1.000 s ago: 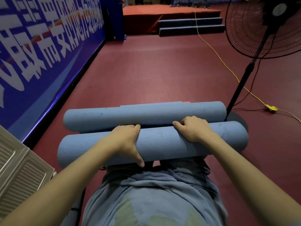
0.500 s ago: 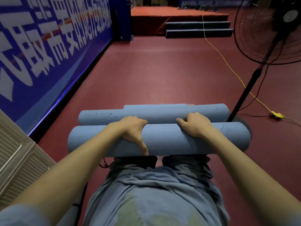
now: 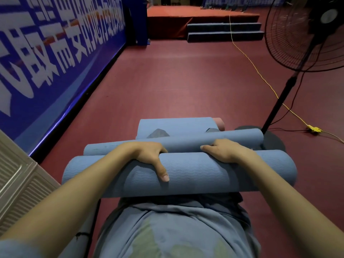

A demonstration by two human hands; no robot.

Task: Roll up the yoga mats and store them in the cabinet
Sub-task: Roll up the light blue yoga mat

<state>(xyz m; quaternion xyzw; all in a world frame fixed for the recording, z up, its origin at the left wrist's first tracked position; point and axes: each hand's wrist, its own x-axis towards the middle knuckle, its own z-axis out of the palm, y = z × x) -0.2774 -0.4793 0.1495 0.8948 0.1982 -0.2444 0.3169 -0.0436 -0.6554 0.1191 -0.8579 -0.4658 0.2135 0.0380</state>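
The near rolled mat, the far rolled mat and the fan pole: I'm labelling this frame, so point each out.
near rolled mat (image 3: 204, 175): head view, middle of its ribbed front.
far rolled mat (image 3: 186, 143): head view, top between the hands.
fan pole (image 3: 279, 103): head view, mid-shaft.

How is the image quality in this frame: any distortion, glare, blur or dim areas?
Head view: wide-angle bending curves the blue banner and the fan pole; a bright glare line runs along the banner's lower edge; the far stage is dim; the near rolled mat, left hand and right hand look sharp.
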